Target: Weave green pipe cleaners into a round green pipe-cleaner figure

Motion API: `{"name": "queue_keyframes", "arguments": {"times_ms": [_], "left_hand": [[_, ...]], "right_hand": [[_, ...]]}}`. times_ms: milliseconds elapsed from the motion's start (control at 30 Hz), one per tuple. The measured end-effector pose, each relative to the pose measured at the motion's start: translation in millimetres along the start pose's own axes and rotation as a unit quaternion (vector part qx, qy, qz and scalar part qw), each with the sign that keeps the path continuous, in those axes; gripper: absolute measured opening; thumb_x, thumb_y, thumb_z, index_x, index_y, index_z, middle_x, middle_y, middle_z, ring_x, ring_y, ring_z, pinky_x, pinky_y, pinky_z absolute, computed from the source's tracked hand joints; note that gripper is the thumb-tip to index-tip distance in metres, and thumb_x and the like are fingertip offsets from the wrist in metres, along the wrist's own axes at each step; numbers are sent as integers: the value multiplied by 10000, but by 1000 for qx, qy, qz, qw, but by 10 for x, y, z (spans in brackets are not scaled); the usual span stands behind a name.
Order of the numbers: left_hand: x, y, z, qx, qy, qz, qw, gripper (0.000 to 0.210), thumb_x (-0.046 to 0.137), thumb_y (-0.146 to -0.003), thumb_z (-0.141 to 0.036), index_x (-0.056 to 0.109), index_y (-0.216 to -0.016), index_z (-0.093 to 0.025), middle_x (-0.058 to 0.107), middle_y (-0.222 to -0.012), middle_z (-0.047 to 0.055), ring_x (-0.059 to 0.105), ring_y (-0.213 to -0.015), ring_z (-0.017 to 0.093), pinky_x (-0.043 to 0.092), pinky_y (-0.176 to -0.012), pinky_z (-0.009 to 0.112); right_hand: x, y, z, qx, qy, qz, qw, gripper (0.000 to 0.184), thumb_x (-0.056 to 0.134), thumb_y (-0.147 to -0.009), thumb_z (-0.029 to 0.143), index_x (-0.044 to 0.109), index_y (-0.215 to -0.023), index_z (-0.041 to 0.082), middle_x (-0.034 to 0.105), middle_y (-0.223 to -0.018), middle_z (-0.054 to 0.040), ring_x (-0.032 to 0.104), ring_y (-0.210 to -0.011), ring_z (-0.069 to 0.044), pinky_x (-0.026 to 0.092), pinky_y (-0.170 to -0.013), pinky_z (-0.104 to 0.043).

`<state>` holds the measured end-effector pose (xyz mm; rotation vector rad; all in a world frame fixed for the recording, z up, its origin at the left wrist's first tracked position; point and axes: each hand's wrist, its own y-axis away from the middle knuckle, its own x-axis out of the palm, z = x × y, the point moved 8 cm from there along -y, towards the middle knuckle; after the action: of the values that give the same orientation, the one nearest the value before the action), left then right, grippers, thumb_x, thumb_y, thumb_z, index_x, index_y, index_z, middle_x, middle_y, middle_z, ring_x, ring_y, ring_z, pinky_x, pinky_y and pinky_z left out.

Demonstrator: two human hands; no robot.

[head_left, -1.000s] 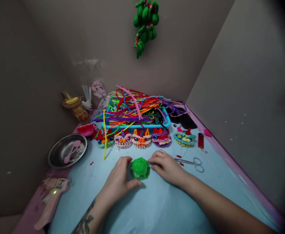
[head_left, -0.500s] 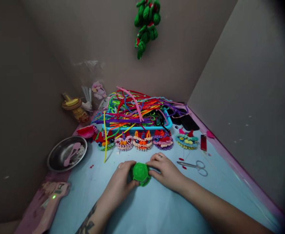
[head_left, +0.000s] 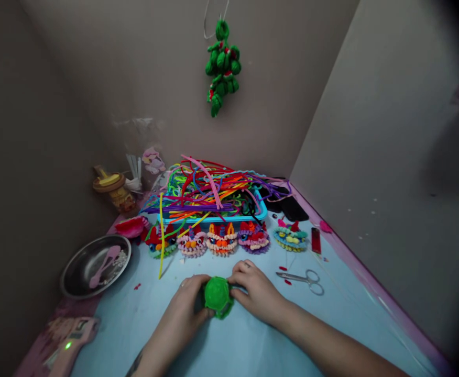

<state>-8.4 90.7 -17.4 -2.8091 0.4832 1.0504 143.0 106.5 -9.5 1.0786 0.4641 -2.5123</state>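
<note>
A round green fuzzy piece (head_left: 217,294), domed on top with a looped edge, sits low over the light blue table cover between my hands. My left hand (head_left: 188,303) grips its left side, thumb in front and fingers behind. From the right, my right hand (head_left: 255,288) pinches its edge between thumb and forefinger. Beyond my hands stands a row of several lion-head figures (head_left: 222,241) made of coloured pipe cleaners. Metal scissors (head_left: 301,279) lie to the right of my right hand, beside small red bits.
Behind the figures, a blue tray (head_left: 261,213) overflows with pipe cleaners (head_left: 209,183). A metal bowl (head_left: 66,280) with pink tweezers-like pieces stands left, above a pink glue gun (head_left: 70,348) with a lit green light. Dark phones (head_left: 294,208) lie back right. A green ornament (head_left: 223,68) hangs on the wall.
The view has shifted, so everything sits lower and further left, and more of the hanging ornament shows. Both hands keep hold of the green piece, which looks slightly turned or tilted.
</note>
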Motion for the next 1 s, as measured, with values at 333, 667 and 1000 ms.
{"name": "queue_keyframes", "arguments": {"times_ms": [333,667,1000], "left_hand": [[-194,-34,107,9,27,-12,1000,681,418,-625,10,448,-1268,-215,503,-1288,73,435,-1206,198,317,-1033,409],[-48,-52,-306,145,-78,-32,986,423,573,-775,-313,541,-1196,-283,485,-1309,106,452,-1200,268,429,-947,435],[117,-100,-3,169,-131,-132,968,524,583,-770,-308,464,-1277,-253,517,-1279,125,483,-1168,271,444,-929,405]], "right_hand": [[-211,-7,-82,27,-66,-56,996,240,568,-753,148,660,-967,207,551,-1005,-71,493,-987,-198,406,-882,-348],[-467,57,-103,47,-80,15,996,196,561,-767,196,674,-927,204,560,-1007,-75,532,-987,-194,424,-878,-341],[-1480,-815,185,-63,-27,-59,996,170,523,-811,235,669,-880,184,631,-896,-67,587,-852,-159,455,-779,-285]]}}
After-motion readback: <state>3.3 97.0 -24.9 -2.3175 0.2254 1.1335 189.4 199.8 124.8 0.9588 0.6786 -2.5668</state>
